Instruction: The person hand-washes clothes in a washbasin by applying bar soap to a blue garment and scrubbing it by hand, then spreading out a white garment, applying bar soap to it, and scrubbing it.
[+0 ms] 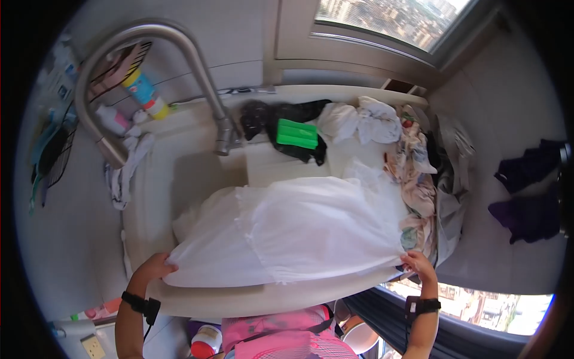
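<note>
A thin white cloth garment (pixel 299 230) is stretched wide across the front of the laundry sink, its near edge along the rim. My left hand (pixel 156 266) pinches its left corner. At the other end, my right hand (pixel 417 264) has its fingers closed on the right corner. The cloth billows up in the middle and hides part of the basin and washboard under it. Behind it, a bright green block (pixel 297 133), perhaps a soap bar or brush, rests on dark wet clothing (pixel 257 118).
A curved metal faucet (pixel 197 66) arches over the basin at left. White bundled cloths (pixel 365 118) and patterned clothes (pixel 417 179) lie along the back and right of the sink (pixel 149 197). Bottles (pixel 145 93) stand at the left; dark purple garments (pixel 529 209) hang at right.
</note>
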`<control>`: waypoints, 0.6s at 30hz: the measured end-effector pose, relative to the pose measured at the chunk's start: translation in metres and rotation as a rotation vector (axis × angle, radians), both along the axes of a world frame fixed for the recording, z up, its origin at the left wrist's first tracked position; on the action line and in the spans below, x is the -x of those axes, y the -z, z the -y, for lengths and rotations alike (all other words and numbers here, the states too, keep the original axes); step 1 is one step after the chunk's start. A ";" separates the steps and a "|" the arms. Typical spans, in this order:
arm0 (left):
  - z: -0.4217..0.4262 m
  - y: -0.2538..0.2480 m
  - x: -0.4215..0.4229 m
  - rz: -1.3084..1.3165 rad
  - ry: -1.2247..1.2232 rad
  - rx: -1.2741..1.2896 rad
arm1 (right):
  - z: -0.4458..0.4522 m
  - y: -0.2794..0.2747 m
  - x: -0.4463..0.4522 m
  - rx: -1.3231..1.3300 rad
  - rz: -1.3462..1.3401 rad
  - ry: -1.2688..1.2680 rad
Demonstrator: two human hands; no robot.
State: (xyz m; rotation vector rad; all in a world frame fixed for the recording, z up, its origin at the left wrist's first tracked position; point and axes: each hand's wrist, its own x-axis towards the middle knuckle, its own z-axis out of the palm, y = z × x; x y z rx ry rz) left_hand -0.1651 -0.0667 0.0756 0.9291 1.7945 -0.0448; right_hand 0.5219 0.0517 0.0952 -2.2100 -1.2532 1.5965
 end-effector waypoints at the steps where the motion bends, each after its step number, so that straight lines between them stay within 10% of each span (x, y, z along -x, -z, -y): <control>1: 0.003 0.005 0.002 0.008 -0.026 0.015 | -0.003 -0.001 -0.001 0.006 0.016 -0.044; 13: -0.018 0.025 0.000 -0.043 0.072 -0.003 | -0.101 0.005 0.064 -0.380 -0.117 -0.042; 18: -0.028 0.018 -0.003 -0.031 0.084 -0.049 | -0.125 -0.017 0.145 -0.012 -0.157 -0.200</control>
